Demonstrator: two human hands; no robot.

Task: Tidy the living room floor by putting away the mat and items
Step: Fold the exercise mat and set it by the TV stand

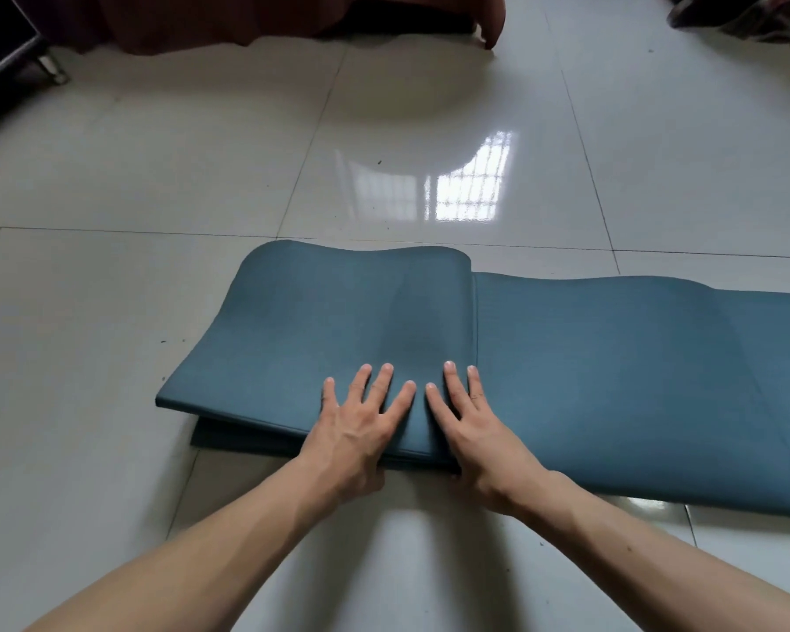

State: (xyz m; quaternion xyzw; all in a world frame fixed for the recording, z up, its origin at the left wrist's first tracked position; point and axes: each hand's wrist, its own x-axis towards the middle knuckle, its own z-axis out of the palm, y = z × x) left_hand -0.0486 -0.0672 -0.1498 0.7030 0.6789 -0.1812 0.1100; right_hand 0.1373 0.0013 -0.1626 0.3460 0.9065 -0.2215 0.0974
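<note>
Mat-folding step, head view. The blue mat (612,380) lies on the tiled floor (110,275) across the lower centre and right of the frame. Its left end is folded over into a flat stack, and the layers show offset at the stack's lower left corner. The rest of the mat runs as a single layer out of the right edge.

The left hand (361,426) and right hand (470,431) rest side by side, palms down, on the stack's near edge. Their fingers are straight and spread, pressing and gripping nothing. The thumbs are hidden at the edge.

Judged step: flattening the fold just made.

The next move calls for turning the stack rightward over the flat length, with the edges kept aligned. A springy top layer may lift once released.
</note>
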